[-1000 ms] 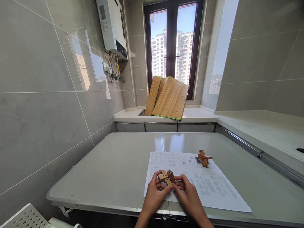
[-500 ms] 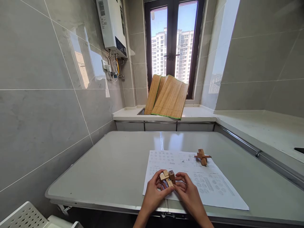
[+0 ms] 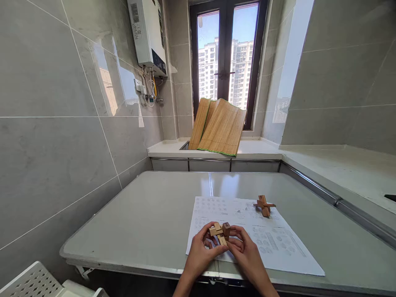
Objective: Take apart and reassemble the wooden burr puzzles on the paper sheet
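Observation:
Both of my hands hold a small wooden interlocking puzzle [image 3: 220, 232] just above a printed instruction sheet [image 3: 272, 243] near the table's front edge. My left hand [image 3: 199, 252] pinches the light-coloured pieces from the left with thumb and fingers. My right hand [image 3: 246, 252] grips the darker brown piece on the right side. A second wooden puzzle [image 3: 264, 205], cross-shaped and assembled, rests on the sheet's far right corner, well away from both hands.
The grey folding table [image 3: 148, 218] meets a tiled wall on the left and a white counter [image 3: 346, 169] on the right. Bamboo mats [image 3: 219, 127] lean against the window at the back. A water heater [image 3: 147, 35] hangs top left. A white perforated chair [image 3: 27, 282] shows bottom left.
My fingers have shifted slightly on the puzzle and the dark piece sits a little higher. The view has moved a touch; the cross puzzle stays put.

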A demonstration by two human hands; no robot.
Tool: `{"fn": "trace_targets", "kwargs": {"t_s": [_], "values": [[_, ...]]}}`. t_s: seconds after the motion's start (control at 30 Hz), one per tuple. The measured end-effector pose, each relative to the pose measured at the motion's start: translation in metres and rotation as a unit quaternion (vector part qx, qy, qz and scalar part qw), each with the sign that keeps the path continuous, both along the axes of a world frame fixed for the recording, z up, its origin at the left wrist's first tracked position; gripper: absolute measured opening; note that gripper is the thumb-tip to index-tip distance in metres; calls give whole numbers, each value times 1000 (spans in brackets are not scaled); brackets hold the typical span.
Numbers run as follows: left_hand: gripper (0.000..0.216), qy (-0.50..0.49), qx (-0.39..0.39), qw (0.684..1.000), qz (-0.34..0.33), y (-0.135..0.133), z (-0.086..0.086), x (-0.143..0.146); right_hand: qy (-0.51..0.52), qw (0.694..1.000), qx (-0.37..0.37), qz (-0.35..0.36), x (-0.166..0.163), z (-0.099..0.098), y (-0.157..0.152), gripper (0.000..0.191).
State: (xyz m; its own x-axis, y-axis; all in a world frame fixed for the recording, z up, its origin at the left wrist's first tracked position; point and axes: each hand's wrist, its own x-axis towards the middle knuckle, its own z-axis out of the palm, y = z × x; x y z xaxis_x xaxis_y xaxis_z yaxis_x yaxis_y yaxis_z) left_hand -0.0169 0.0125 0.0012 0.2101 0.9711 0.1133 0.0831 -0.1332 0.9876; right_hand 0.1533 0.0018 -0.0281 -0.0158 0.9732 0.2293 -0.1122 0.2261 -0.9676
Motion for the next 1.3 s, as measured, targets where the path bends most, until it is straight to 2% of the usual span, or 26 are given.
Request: {"fn": "trace_targets", "kwargs": {"t_s": [0.23, 0.43, 0.57, 0.67, 0.83, 1.03, 1.17, 1.3], "values": [[69, 7, -12, 1000, 12, 4, -6, -1, -35, 998, 6, -47, -1, -1, -1, 38], [70, 30, -9, 999, 20, 1, -2, -1, -21, 999, 8, -44, -2, 2, -4, 39], [71, 45, 16, 999, 16, -1, -2, 0, -83, 995, 10, -53, -1, 5, -5, 33], [70, 51, 23, 998, 17, -1, -3, 0, -102, 993, 14, -53, -1, 7, -4, 39], [67, 42, 14, 999, 30, -2, -1, 2, -47, 998, -7, -46, 1, 1, 1, 50], [69, -4, -2, 999, 33, -5, 1, 2, -77, 994, -11, -73, 4, -3, 3, 50], [67, -6, -1, 1000, 8, -6, 2, 2, -81, 995, -11, -58, 0, 1, 0, 48], [65, 13, 7, 999, -28, -6, 4, 1, -48, 997, -28, -52, -2, -2, 0, 35]]}}
